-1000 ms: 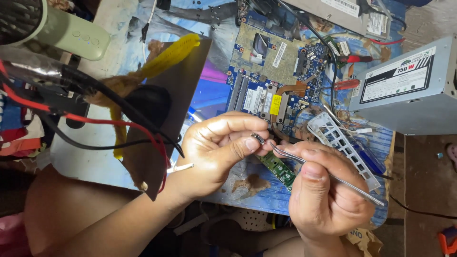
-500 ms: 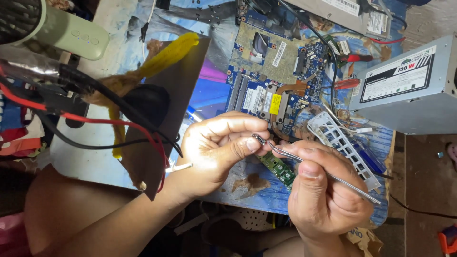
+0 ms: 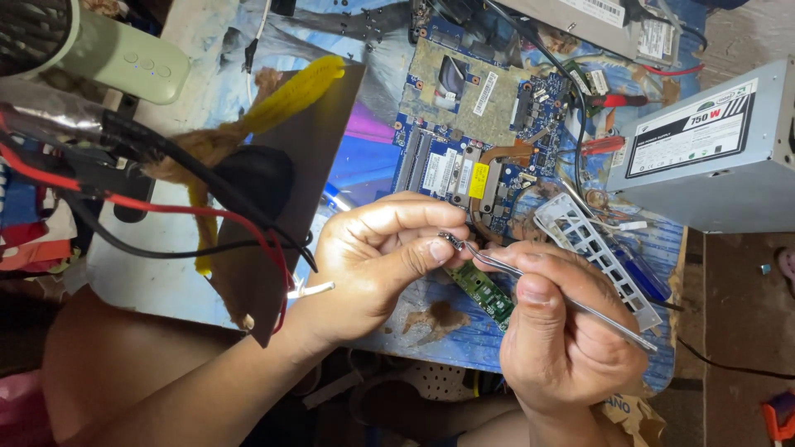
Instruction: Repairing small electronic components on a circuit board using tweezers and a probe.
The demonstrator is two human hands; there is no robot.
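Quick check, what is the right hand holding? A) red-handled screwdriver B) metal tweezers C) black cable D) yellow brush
B: the right hand grips thin metal tweezers, their tips meeting a small dark part pinched in the left hand over the green circuit strip.

We see a blue circuit board [image 3: 489, 124] with a yellow label and a copper-coloured heat pipe, and a small green board [image 3: 487, 295]. Silver tweezers [image 3: 563, 300], a grey power supply box [image 3: 712, 157], red and black wires [image 3: 166, 207] and a yellow fuzzy strip [image 3: 294, 93] surround them.
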